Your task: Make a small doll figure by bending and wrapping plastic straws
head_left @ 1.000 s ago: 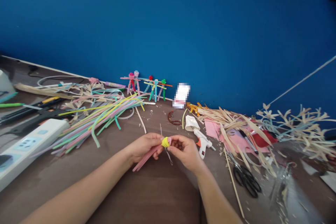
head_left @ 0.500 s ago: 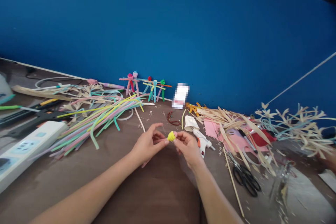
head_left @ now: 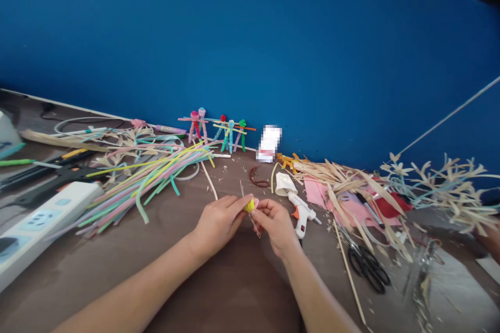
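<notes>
Closed in since the earlier frame: left hand (head_left: 219,223) and right hand (head_left: 275,226), fingers (head_left: 239,204) pinched narrowly on a small yellow pipe-cleaner coil (head_left: 249,206), a snug hold suited to keeping its wrap tight.

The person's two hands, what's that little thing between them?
In the head view, a small yellow wrapped bundle sits between the left hand and right hand, held in their fingers.

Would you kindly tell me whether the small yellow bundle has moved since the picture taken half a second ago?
Yes: the small yellow bundle has shifted slightly left, farther from the white glue gun, which serves as the fixed reference.
</notes>
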The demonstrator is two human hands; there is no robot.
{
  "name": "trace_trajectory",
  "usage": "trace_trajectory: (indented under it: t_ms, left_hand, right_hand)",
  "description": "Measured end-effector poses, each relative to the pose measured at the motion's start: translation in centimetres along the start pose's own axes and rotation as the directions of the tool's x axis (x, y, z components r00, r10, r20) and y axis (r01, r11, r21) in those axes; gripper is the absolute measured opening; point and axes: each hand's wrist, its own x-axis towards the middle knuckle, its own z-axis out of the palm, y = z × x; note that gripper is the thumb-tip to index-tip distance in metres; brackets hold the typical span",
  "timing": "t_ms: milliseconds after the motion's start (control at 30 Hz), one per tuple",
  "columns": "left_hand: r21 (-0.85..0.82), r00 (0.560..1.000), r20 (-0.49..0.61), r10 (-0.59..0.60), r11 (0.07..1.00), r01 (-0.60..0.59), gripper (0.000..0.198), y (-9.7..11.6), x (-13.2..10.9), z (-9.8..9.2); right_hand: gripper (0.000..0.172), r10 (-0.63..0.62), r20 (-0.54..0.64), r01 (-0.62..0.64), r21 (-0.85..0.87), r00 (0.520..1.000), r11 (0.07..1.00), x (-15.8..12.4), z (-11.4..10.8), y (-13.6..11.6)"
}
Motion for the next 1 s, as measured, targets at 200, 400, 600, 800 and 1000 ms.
trace_trajectory:
  t_ms: [200,400,600,800,1000]
  left_hand:
    - [-0.105,1.0,-0.004,-0.014,0.994,0.013,0.033,-0.05,-0.27,0.15]
    - [-0.167,0.999,-0.019,-0.034,0.986,0.03,0.031,-0.1,-0.16,0.19]
    - [-0.195,0.998,0.018,-0.059,0.979,0.062,0.03,-0.14,-0.09,0.22]
    - [-0.271,0.995,0.036,-0.095,0.957,0.101,0.028,-0.29,-0.07,0.34]
    - [-0.419,0.992,0.079,-0.097,0.9,0.122,0.032,-0.51,-0.02,0.61]
  right_hand:
    - [0.023,-0.025,-0.003,0.025,-0.048,1.0,0.999,-0.19,-0.07,-0.32]
    - [0.021,-0.053,0.023,0.055,-0.092,0.998,0.994,-0.13,-0.35,-0.15]
    - [0.02,-0.069,0.027,0.072,-0.139,0.997,0.988,-0.01,-0.47,0.1]
    - [0.018,-0.095,0.046,0.101,-0.152,0.994,0.983,0.06,-0.63,0.15]
    - [0.016,-0.116,0.08,0.129,-0.192,0.99,0.973,0.06,-0.81,-0.24]
